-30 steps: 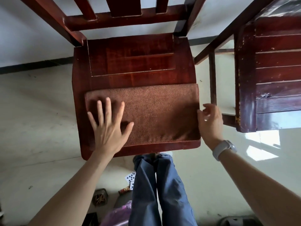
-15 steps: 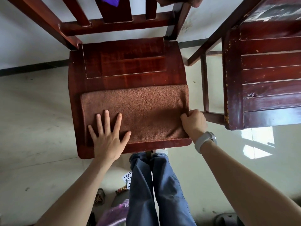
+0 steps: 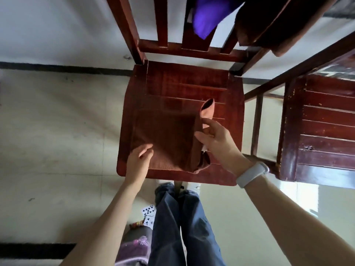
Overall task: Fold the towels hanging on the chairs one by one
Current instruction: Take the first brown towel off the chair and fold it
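A brown towel (image 3: 169, 139) lies on the seat of a dark red wooden chair (image 3: 184, 81). Its right half is lifted and swung over to the left, with a corner sticking up. My right hand (image 3: 213, 139) pinches that raised right edge between thumb and fingers. My left hand (image 3: 139, 160) rests on the towel's lower left part, fingers loosely bent. A purple towel (image 3: 209, 14) and another brown towel (image 3: 272, 25) hang over the chair backs at the top.
A second dark wooden chair (image 3: 322, 131) stands close on the right. My legs in blue jeans (image 3: 184, 223) are right in front of the seat. Playing cards (image 3: 148, 214) and a purple bag (image 3: 132, 248) lie on the pale floor at my feet.
My right hand has gripped the towel's right edge and carried it up and leftward, folding it over. My left hand slid left to the lower corner. The camera tilted up, showing hanging towels.
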